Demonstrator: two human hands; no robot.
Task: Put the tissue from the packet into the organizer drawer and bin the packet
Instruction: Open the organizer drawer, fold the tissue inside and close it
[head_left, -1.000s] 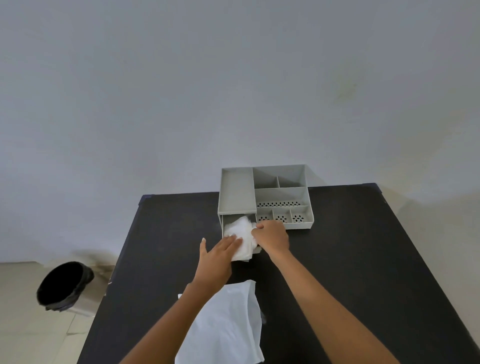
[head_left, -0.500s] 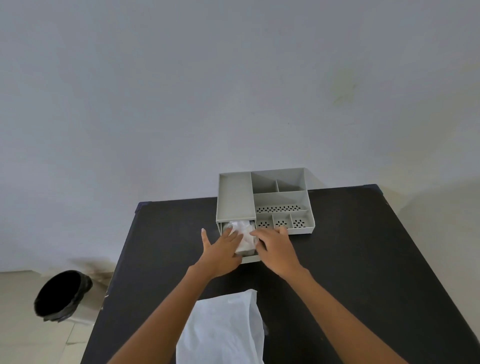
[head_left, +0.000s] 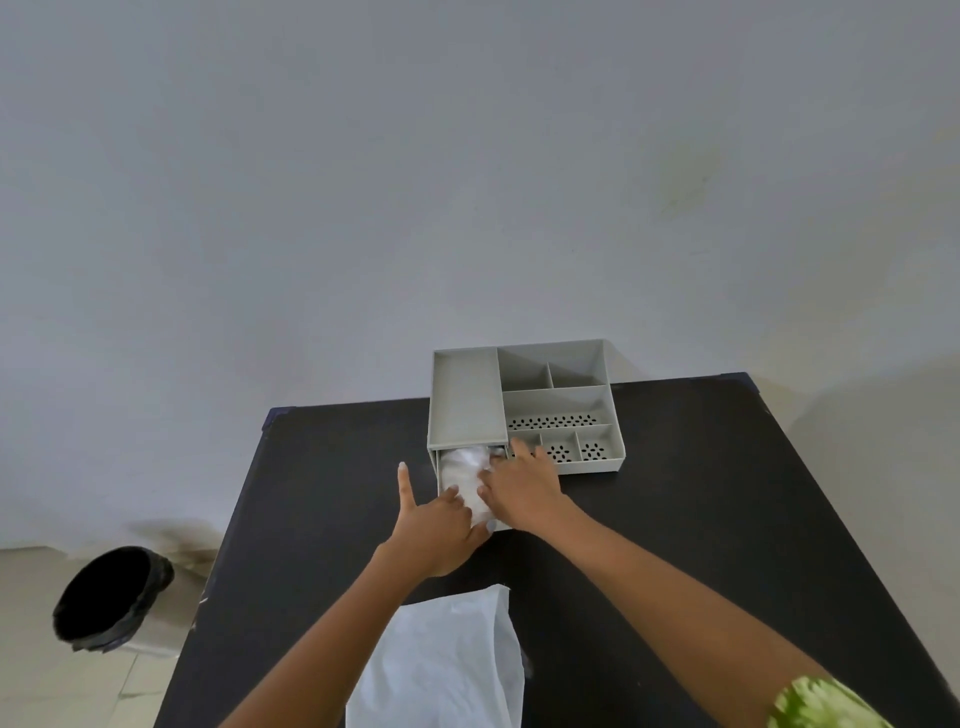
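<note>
Tissue (head_left: 464, 475) blurred, perhaps half-hidden

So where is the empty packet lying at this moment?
The packet lies flat on the black table at the near edge, between the person's forearms, in front of the organizer; the bin stands on the floor, left.

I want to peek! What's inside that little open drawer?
White tissue fills the drawer. Both hands, left and right, press on it, hiding its front part and the drawer's bottom.

Matt grey plastic organizer (head_left: 466, 400), matt black table (head_left: 701, 499), crumpled tissue (head_left: 465, 475)
</note>
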